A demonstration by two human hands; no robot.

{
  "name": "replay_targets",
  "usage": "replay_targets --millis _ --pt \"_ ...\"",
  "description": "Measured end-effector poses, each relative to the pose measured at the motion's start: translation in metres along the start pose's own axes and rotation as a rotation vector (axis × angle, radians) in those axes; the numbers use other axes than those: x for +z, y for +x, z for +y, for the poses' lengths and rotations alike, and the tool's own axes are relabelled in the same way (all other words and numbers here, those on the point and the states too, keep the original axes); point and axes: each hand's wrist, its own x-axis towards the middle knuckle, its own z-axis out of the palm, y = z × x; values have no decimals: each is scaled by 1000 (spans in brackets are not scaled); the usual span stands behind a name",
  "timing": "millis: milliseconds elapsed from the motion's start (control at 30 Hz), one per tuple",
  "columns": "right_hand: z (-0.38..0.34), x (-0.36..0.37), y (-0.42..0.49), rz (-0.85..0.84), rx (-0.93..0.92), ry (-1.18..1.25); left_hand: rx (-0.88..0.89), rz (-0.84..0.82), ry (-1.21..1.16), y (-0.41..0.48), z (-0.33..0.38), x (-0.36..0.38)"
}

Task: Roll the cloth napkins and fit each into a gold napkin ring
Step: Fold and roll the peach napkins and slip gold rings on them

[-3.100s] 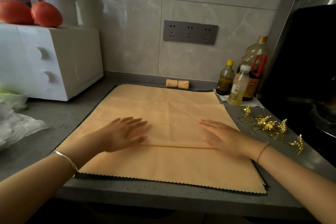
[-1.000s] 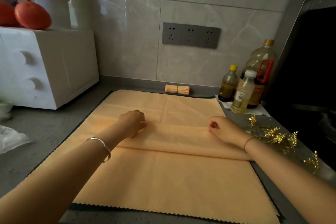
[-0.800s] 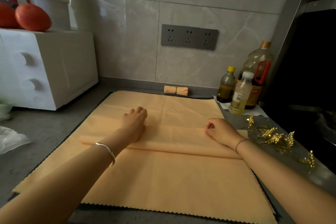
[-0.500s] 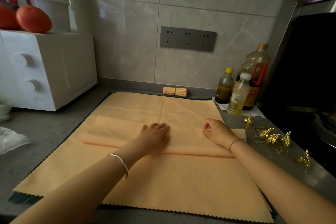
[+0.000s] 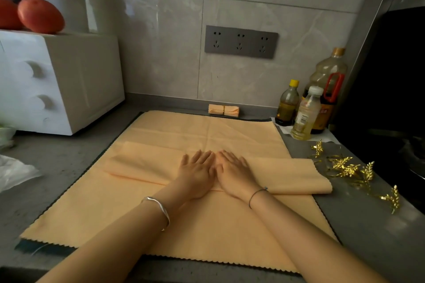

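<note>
While the big orange cloth napkin (image 5: 184,218) lies spread across the grey countertop (image 5: 368,227), only a start seems made on it. A wide flat band (image 5: 287,174) is folded over its middle, running from nine o'clock to three o'clock, and its right end overhangs the cloth's edge onto the counter. It looks like a pressed fold rather than a tight roll, so most of the rolling is probably left to do.

The left hand (image 5: 196,173) and the right hand (image 5: 234,173) rest side by side on the band's centre. Their fingers are straight and flat, pressing down and gripping nothing.

At three o'clock from the hands, the gold napkin rings (image 5: 345,167) with leaf sprigs lie loose on the counter, none on this napkin. At twelve o'clock, against the wall, a small rolled napkin (image 5: 216,110) already sits in a ring, apparently finished.

Whether the spread is one napkin or a stack cannot be told. The tangled rings are hard to count. A dark mat (image 5: 30,244) shows only at the edges.
</note>
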Motion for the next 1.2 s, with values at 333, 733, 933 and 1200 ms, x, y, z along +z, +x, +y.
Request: replay_targets --millis 333,733,933,1200 --pt "85 -24 -30 -104 35 -2 14 19 -6 -1 -1 0" --pt "153 -51 -51 -181 298 -2 25 -2 7 -3 0 -2" --pt "93 -62 -36 -42 145 4 17 -16 -24 -5 0 -4" --pt "16 -19 -7 -81 -2 8 3 -53 -40 -4 0 -11"
